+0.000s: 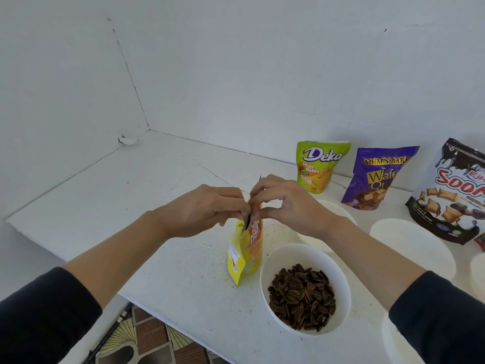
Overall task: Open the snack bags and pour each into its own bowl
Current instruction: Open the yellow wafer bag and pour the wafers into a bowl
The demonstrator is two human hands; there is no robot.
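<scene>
Left hand (pixel 207 207): raised over the table (pixel 157 195), forearm angled inward, fingers curled, pinching the yellow bag's (pixel 245 252) top edge.
Right hand (pixel 284 203): meets it from the right, fingertips pinching the same edge.
Yellow bag: upright, just left of the seed bowl (pixel 305 290).

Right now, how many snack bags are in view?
4. A yellow bag in the middle, its top pinched by the left hand and right hand; a green bag, purple bag and dark bag stand back right. A red bit at the right edge may be another.
</scene>
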